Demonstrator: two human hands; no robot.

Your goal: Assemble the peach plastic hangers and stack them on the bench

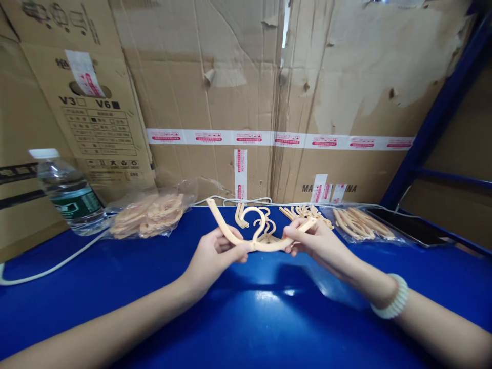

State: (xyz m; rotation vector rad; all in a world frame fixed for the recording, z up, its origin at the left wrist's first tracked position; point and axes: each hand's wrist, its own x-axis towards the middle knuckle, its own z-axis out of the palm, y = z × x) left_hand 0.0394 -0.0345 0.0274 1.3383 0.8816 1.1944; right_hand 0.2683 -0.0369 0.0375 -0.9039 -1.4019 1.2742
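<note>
Below the fingers of both hands spreads a glossy blue tabletop [253,328], and behind the right fingers, around the wrist, sits a pale ribbed band [392,297]. The left hand [221,250] pinches a peach-coloured hanger [271,247] between thumb and fingers close to the joint at its middle; one arm of it rises up and to the left, past those fingertips. The right hand [313,240] has thumb and fingers pressed on the other arm, whose end pokes out beyond them to the upper right. The hanger hangs above the table between the two sets of fingers, its curved hook standing up between them. Just beyond the fingers, on the table, lie a few short straight pieces [241,216] and a heap of similar loose parts [305,210]. To the right of the right fingers rest a clear bag of curved pieces [361,224] and a dark flat device [413,227]. Well left of the left fingers are a fuller bag of pieces [148,216] and a water bottle [73,200]. Farthest from the fingers, past a white cable [251,200], stand taped cardboard sheets [215,97].
</note>
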